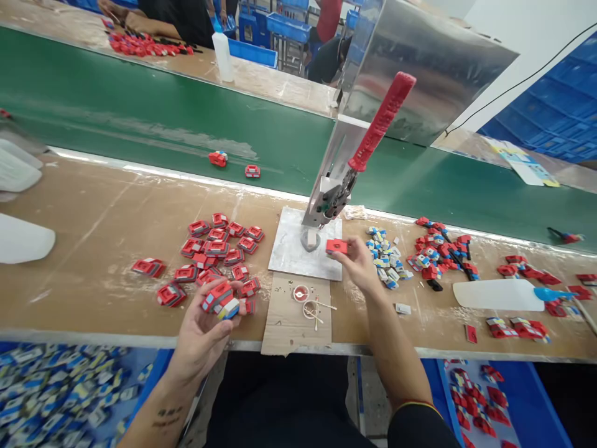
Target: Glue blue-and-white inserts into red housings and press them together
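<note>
My left hand (200,336) is closed around a red toy part with blue and white pieces (221,300), held over the table's front left. Between the thumb and fingers of my right hand (361,264) is a small red plastic block (336,246) with a dark hole in its face. That block is over the right side of a white base plate (298,249). On this plate stands a press with a red lever handle (382,121), its lever raised. Under the press a small grey fixture (310,240) holds a pale piece.
Red parts (217,249) lie in a heap left of the plate. To the right are blue-and-white pieces (387,258), more red parts (438,249) and a lying white bottle (499,295). Small cups (301,292) with swabs sit in front. A green belt (153,118) runs behind.
</note>
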`<state>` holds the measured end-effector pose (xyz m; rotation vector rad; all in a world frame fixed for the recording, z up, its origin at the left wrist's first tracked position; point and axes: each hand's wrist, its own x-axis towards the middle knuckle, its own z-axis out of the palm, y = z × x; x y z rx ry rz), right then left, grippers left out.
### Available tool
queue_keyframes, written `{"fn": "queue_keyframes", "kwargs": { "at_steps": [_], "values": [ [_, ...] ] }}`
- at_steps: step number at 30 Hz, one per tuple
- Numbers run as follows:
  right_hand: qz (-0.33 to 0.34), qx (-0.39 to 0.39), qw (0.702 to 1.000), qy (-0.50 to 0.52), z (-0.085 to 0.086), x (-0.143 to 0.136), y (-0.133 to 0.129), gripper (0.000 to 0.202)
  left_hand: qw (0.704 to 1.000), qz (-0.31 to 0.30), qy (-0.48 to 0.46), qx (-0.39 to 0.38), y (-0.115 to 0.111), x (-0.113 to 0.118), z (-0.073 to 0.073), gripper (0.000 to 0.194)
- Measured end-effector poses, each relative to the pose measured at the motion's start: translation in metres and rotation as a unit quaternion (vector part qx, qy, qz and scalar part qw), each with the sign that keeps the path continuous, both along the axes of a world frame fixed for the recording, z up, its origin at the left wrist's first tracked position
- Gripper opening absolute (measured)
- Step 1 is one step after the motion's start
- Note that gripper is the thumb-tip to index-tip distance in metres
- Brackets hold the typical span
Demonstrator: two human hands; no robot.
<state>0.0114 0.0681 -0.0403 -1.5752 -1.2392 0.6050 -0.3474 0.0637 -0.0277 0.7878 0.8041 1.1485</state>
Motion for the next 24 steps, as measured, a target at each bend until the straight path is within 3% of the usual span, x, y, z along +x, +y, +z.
{"fn": "queue_keyframes", "kwargs": {
  "at_steps": [3,5,7,10,12,16,18,20,22,24],
  "values": [
    [-0.04,-0.006,0.998,-0.053,0.02,0.058,0.012,0.041,0.996,-0.067,0.059,0.016,0.025,-0.001,0.009,0.053],
    [-0.072,-0.017,0.991,-0.107,0.033,0.098,0.052,0.037,0.981,-0.11,0.135,0.08,0.051,0.011,0.015,0.047],
    [-0.078,-0.05,0.983,-0.159,0.038,0.128,0.105,0.033,0.943,-0.157,0.218,0.195,0.08,0.036,0.017,0.041],
    [-0.06,-0.11,0.969,-0.212,0.03,0.146,0.171,0.025,0.857,-0.206,0.295,0.368,0.119,0.08,0.012,0.034],
    [-0.05,-0.141,0.96,-0.235,0.019,0.147,0.194,0.025,0.825,-0.204,0.316,0.421,0.137,0.104,0.003,0.04],
    [-0.062,-0.152,0.949,-0.27,0.011,0.15,0.193,0.048,0.846,-0.183,0.305,0.397,0.152,0.131,-0.017,0.047],
    [-0.091,-0.104,0.948,-0.287,0.023,0.151,0.183,0.056,0.857,-0.186,0.29,0.383,0.153,0.138,-0.022,0.043],
    [-0.131,0.029,0.949,-0.286,0.047,0.142,0.169,0.053,0.868,-0.197,0.267,0.369,0.151,0.145,-0.023,0.042],
    [-0.15,0.209,0.931,-0.259,0.079,0.118,0.153,0.054,0.881,-0.214,0.237,0.348,0.149,0.153,-0.023,0.041],
    [-0.118,0.327,0.909,-0.228,0.114,0.079,0.137,0.064,0.89,-0.228,0.221,0.329,0.146,0.16,-0.022,0.038]
  ]
}}
